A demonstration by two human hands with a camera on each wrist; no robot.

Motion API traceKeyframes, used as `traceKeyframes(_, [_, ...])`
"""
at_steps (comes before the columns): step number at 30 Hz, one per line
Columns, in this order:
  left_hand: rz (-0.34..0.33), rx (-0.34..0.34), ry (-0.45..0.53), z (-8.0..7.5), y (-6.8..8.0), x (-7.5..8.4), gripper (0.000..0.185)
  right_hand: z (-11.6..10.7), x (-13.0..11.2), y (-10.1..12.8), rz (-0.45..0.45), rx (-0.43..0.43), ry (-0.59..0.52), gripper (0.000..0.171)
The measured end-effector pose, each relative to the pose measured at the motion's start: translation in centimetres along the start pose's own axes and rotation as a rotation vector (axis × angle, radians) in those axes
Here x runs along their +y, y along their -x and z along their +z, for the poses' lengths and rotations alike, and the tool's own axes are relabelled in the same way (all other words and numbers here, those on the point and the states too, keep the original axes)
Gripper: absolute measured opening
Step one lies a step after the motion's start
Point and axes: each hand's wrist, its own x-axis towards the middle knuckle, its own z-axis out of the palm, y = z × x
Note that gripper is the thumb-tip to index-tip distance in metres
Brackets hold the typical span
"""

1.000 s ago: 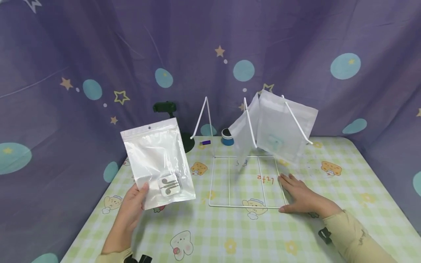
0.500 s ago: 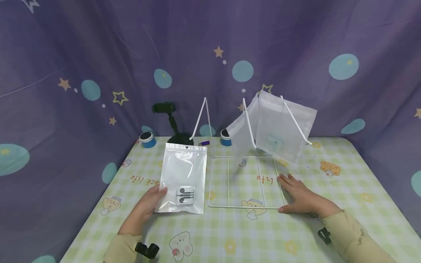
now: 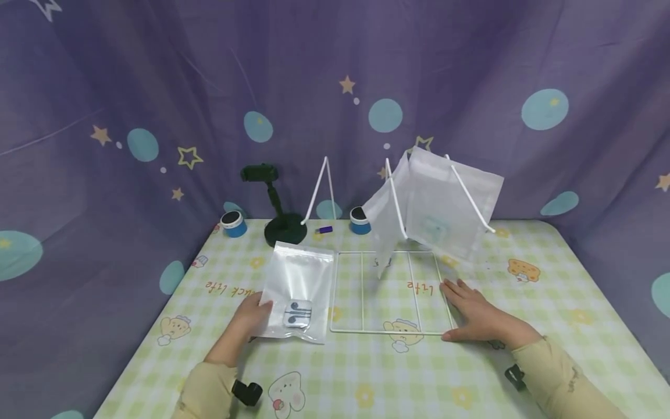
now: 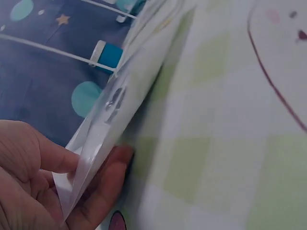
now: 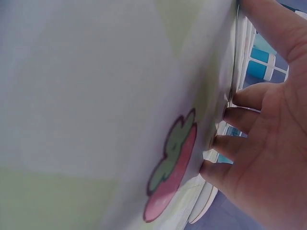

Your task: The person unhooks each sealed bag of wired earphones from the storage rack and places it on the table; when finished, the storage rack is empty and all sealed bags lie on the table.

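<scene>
My left hand pinches the lower left edge of a clear zip bag, thumb on top and fingers underneath. Through the bag shows a small white case with earphones. The left wrist view has the bag slanting low over the tablecloth, its gripped edge raised. A white wire rack stands just right of the bag. Two translucent bags hang on its right side, one turned sideways and one facing me. My right hand rests with spread fingers at the rack's right base wire.
Behind the zip bag stands a black stand with a round base. A blue-and-white jar is left of it, another jar behind the rack. Between them lies a small purple stick. A purple curtain hangs behind the table.
My left hand has brought the zip bag rightward and down, from held up at the left to low beside the rack. The right hand stays where it was.
</scene>
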Motion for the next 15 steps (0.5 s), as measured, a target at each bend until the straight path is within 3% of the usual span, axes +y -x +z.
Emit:
traceKeyframes(9, [0.041,0.160,-0.455,0.0,0.9,1.7,0.049,-0.1,-0.1,0.0,0.011,-0.010,0.016,0.111])
traceKeyframes(13, [0.117,0.226,-0.482,0.6,1.3,3.2,0.050,-0.2,0.0,-0.1,0.011,-0.003,0.025,0.110])
traceKeyframes(15, [0.197,0.253,-0.457,1.3,1.5,4.2,0.047,-0.2,0.0,-0.1,0.013,-0.001,0.026,0.110])
